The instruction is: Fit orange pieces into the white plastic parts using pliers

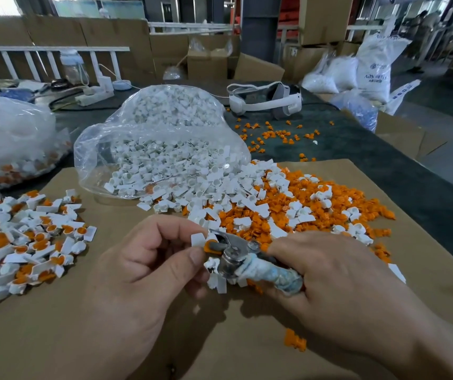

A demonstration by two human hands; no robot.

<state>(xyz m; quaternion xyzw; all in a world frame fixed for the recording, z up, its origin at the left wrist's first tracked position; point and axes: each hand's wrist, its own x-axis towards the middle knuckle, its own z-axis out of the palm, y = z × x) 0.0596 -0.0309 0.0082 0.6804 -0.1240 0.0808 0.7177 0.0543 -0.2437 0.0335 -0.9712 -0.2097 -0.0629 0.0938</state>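
The left hand (143, 259) pinches one white plastic part (197, 239) between the thumb and curled forefinger. An orange piece (208, 246) sits at the end of the part facing the right hand. The right hand (329, 272) is closed round the tape-wrapped handles of the pliers (236, 256). Their metal head meets the part between the two hands; how far the jaws are closed cannot be told. A mixed heap (288, 204) of loose white and orange pieces lies just beyond the right hand. An assembled pile (22, 242) lies to the left of the left hand. A clear bag (165, 144) of white parts lies beyond both hands. A cardboard sheet (219, 338) lies beneath the hands.
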